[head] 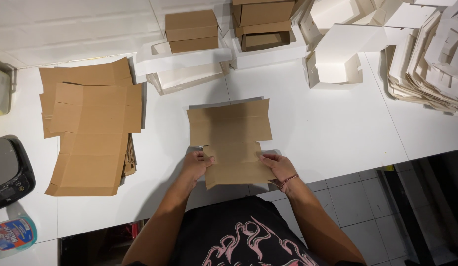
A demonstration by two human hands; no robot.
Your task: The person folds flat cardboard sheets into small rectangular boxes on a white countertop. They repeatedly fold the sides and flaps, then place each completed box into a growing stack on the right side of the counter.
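A flat brown cardboard blank (231, 140) lies on the white table (313, 133), straight in front of the person and close to the near edge. It is unfolded, with its creases running across it and notches cut in at both sides near the lower panel. The left hand (197, 164) pinches the left side of that lower panel at the notch, thumb on top and fingers curled under the edge. The right hand (277, 165), with a beaded bracelet (288, 181) at the wrist, grips the opposite side the same way, so both hands are closed on the sheet and hold it even; gripping at the notches likely puts the thumbs right at a fold line.

To the left, well apart, sits a loose stack of brown blanks (93, 125) of the same kind, fanned out flat within easy reach of the left arm. At the back of the table stand folded brown boxes (192, 30) set inside or beside white trays (182, 59), and more white folded boxes (337, 54) lie further right. At the far right a tall, uneven pile of flat white blanks (428, 64) leans over. At the left edge a black device (9, 172) and a round blue-lidded container (12, 236) sit partly out of view.
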